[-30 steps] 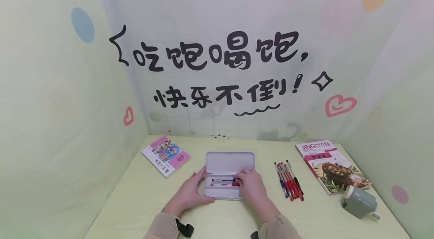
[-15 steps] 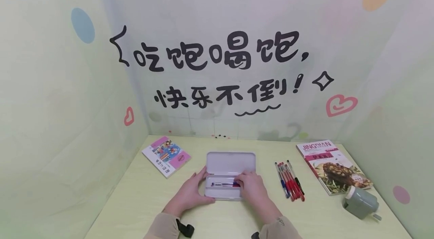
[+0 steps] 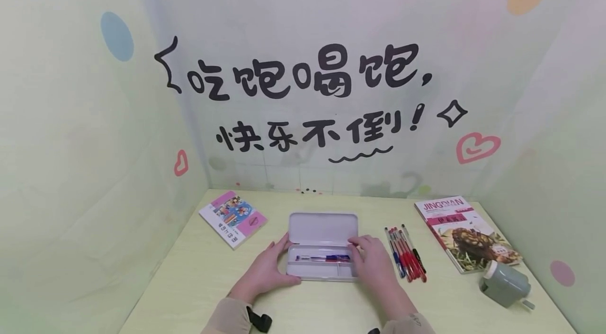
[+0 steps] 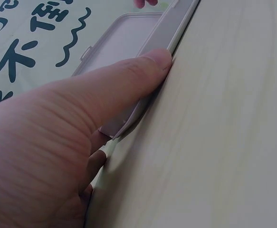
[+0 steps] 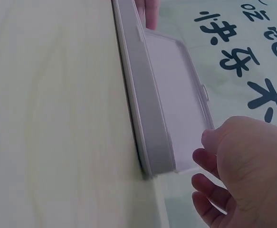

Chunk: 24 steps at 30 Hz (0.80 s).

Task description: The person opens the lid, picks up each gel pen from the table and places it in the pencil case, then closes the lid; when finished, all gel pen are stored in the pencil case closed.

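- The head view alone showed inside the case (image 3: 322, 260): it lay open mid-counter (image 3: 199, 281) with pens (image 3: 326, 258) in its tray.
- The left wrist view showed the left hand (image 4: 48, 156) with thumb clamped along the case's near wall.
- The right hand (image 3: 376, 263) sat at the case's right end, fingers (image 5: 207, 164) loosely curled, holding nothing.
- More loose pens (image 3: 407, 252) lay just right.
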Tool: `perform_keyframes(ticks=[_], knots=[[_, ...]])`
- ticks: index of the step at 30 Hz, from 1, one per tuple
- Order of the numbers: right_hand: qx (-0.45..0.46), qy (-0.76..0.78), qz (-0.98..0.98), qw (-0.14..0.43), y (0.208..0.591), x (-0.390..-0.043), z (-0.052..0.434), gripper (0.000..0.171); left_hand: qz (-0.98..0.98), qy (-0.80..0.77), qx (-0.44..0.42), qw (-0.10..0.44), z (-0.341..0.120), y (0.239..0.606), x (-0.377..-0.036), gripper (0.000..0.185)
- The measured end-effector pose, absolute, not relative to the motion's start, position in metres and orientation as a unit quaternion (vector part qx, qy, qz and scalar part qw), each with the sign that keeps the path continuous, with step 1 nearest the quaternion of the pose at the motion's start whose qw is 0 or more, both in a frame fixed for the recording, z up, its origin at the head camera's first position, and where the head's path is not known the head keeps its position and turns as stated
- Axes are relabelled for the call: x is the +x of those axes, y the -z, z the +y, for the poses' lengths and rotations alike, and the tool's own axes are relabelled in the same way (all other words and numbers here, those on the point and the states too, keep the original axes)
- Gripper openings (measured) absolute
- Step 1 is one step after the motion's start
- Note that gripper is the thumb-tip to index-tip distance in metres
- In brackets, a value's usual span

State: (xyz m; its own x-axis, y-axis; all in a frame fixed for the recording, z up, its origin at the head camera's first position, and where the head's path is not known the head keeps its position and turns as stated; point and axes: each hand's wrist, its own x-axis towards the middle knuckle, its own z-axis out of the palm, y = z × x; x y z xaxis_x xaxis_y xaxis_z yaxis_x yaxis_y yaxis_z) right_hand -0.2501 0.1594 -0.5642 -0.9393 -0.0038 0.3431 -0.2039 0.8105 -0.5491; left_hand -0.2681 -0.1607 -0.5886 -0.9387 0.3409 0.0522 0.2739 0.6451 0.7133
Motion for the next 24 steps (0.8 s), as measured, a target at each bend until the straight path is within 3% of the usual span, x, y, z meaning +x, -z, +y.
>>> perform_keyframes(ticks=[14,24], knots=[[-0.057,-0.299,-0.934,0.189,0.567,-0.229,0.238,0.032,0.909,-0.379,0.168,0.042,-0.160,0.590,-0.269,0.137],[-0.107,-0.264,-0.941,0.181,0.567,-0.221,0.259,0.041,0.907,-0.384,0.168,0.044,-0.160,0.590,-0.267,0.138]])
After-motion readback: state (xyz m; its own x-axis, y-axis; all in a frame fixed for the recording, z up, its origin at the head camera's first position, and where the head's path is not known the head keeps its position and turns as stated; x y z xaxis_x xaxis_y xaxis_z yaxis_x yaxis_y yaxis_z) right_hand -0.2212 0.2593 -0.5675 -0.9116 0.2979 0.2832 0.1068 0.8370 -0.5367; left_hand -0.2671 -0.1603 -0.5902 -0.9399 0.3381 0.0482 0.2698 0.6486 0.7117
